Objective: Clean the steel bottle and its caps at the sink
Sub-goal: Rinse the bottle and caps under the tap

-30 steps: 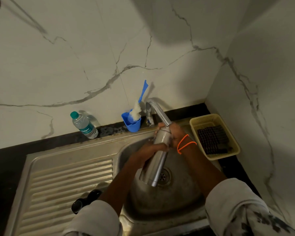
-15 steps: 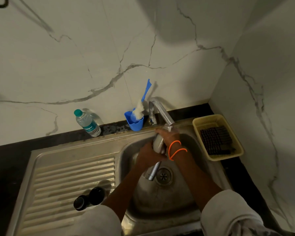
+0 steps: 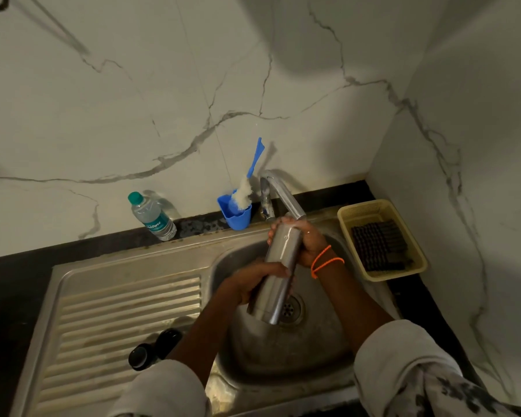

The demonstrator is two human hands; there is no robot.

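Silver steel bottle (image 3: 278, 275) is gleaming over the dull grey sink (image 3: 127, 299), chrome tap (image 3: 283, 195) shining above. Orange bands (image 3: 324, 261) are glowing on the wrist. A blue cup (image 3: 236, 216) is showing a blue-handled, white-bristled brush (image 3: 247, 185). Clear water bottle (image 3: 152, 216) is wearing a green cap, teal label. Black caps (image 3: 154, 349) are sitting dark. Pale yellow basket (image 3: 415, 245) is holding a dark scrubber (image 3: 378, 245); white wall (image 3: 133, 100) is running grey veins.
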